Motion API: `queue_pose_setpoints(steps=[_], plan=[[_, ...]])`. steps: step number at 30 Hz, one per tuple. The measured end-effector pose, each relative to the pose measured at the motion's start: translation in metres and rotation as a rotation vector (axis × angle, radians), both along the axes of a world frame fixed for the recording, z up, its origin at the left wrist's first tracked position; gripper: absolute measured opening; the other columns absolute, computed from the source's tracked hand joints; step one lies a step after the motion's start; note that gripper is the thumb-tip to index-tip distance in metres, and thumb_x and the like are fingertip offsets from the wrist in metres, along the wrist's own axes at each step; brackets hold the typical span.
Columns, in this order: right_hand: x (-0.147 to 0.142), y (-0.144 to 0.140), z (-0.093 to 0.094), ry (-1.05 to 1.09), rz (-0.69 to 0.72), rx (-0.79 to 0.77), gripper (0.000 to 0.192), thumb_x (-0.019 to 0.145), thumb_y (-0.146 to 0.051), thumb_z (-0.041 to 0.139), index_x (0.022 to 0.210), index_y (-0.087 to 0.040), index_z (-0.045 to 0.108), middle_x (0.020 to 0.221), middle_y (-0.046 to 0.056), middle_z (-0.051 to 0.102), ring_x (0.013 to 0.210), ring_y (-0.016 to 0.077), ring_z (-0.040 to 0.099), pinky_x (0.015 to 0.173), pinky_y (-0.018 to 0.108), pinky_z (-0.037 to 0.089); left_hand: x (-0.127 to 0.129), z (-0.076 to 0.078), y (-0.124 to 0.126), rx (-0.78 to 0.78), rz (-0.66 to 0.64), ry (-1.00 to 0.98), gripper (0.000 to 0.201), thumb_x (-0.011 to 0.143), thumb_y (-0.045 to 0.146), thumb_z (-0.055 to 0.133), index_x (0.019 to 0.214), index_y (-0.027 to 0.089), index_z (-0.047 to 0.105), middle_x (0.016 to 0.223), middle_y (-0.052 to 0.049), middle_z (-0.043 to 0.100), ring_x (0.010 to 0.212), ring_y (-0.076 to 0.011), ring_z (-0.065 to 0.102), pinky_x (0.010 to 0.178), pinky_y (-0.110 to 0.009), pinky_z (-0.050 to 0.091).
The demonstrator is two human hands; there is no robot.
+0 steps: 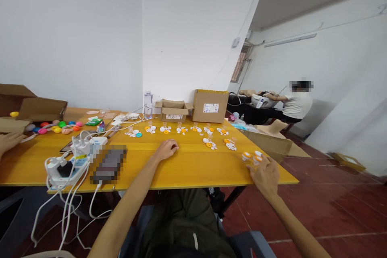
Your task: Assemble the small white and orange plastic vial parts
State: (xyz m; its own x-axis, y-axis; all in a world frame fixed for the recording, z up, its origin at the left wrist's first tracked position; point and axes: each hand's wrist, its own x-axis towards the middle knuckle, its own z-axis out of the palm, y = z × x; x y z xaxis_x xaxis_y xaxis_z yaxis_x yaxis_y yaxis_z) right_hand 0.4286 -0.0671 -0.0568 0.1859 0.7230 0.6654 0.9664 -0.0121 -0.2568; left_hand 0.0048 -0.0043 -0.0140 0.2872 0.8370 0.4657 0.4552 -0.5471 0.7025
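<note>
My left hand [167, 149] rests on the yellow table, fingers curled in, with nothing seen in them. At the table's right end my right hand [266, 174] has its fingers closed about a small clear jar with an orange lid [257, 159]. Another orange-lidded jar [246, 156] stands just left of it, and a white lid [258, 153] shows behind; the fingertips are partly hidden. Beyond my hands lie several small piles of white and orange discs [208, 144], each near a clear cup [196, 125]. One pile includes a teal disc [138, 134].
A small open carton [173, 111], a larger box [210, 107] and a bottle [148, 105] stand at the back. On the left are a power strip [75, 165] with trailing cables, a phone [109, 165], coloured balls [62, 125] and another person's hand [11, 142]. A person [298, 105] sits far right.
</note>
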Motion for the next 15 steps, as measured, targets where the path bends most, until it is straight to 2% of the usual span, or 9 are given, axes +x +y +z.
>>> queue_pose_setpoints(steps=[4, 9, 12, 15], plan=[[-0.039, -0.001, -0.004, -0.077, 0.170, 0.027, 0.055, 0.087, -0.032, 0.047, 0.137, -0.014, 0.035, 0.133, 0.024, 0.049, 0.127, 0.0393, 0.047, 0.108, 0.060, 0.036, 0.001, 0.000, 0.000, 0.040, -0.010, 0.043, 0.015, 0.077, 0.025, 0.065, 0.062, 0.024, 0.064, 0.072, -0.004, 0.065, 0.076, -0.0234, 0.061, 0.081, -0.034, 0.047], [-0.083, 0.036, -0.015, 0.013, 0.360, -0.087, 0.061, 0.089, -0.042, 0.047, 0.139, -0.014, 0.030, 0.138, 0.023, 0.045, 0.134, 0.0363, 0.042, 0.112, 0.058, 0.034, 0.000, 0.001, -0.001, 0.011, 0.008, 0.082, 0.012, 0.079, 0.025, 0.063, 0.067, 0.024, 0.065, 0.076, -0.005, 0.066, 0.083, -0.0248, 0.061, 0.086, -0.035, 0.048], [-0.103, 0.063, -0.013, 0.110, 0.394, -0.179, 0.071, 0.086, -0.053, 0.053, 0.140, -0.013, 0.030, 0.140, 0.024, 0.043, 0.138, 0.0371, 0.039, 0.112, 0.058, 0.033, 0.000, 0.002, -0.002, 0.021, 0.006, 0.103, 0.012, 0.080, 0.024, 0.062, 0.068, 0.024, 0.065, 0.078, -0.005, 0.065, 0.085, -0.0249, 0.061, 0.088, -0.035, 0.047], [-0.118, 0.085, -0.004, 0.189, 0.370, -0.233, 0.083, 0.078, -0.059, 0.064, 0.140, -0.012, 0.032, 0.141, 0.025, 0.042, 0.139, 0.0407, 0.036, 0.111, 0.059, 0.033, 0.001, 0.003, -0.002, 0.049, -0.009, 0.119, 0.014, 0.081, 0.021, 0.061, 0.068, 0.024, 0.064, 0.078, -0.006, 0.065, 0.086, -0.0250, 0.062, 0.088, -0.036, 0.046]])
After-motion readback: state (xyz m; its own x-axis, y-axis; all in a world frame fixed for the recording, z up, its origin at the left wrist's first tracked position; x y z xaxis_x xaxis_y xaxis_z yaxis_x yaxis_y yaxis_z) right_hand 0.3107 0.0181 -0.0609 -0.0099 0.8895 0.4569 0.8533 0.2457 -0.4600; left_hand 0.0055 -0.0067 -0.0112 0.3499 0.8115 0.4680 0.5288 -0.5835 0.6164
